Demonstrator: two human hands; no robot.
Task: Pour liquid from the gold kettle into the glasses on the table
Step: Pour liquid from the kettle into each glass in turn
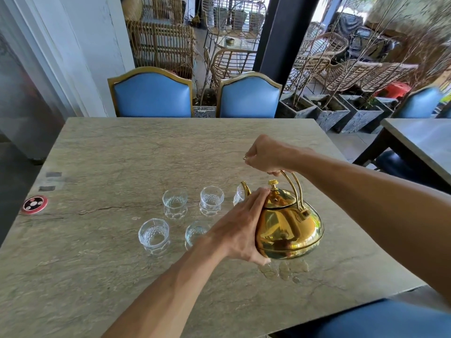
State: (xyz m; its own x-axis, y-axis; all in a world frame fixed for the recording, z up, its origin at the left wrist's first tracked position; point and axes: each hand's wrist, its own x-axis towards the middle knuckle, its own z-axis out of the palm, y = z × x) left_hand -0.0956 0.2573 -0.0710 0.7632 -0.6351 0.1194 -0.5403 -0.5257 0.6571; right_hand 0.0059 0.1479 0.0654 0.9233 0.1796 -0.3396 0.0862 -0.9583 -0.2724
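A shiny gold kettle [290, 228] hangs just above the stone table [122, 154], tilted toward its spout at the upper left. My right hand [266, 154] grips its arched handle from above. My left hand [239, 228] lies flat against the kettle's left side and lid. The spout points at a small cut glass [238, 197], mostly hidden behind it. Two more glasses [175, 202] [211, 200] stand in the back row. In the front row stand one glass [154, 236] and another glass [195, 234] partly covered by my left hand.
Two blue chairs [152, 93] [250, 96] stand at the table's far edge. A round red coaster [34, 204] lies near the left edge. A second table [419, 142] is at the right. Wet marks [283, 269] show below the kettle.
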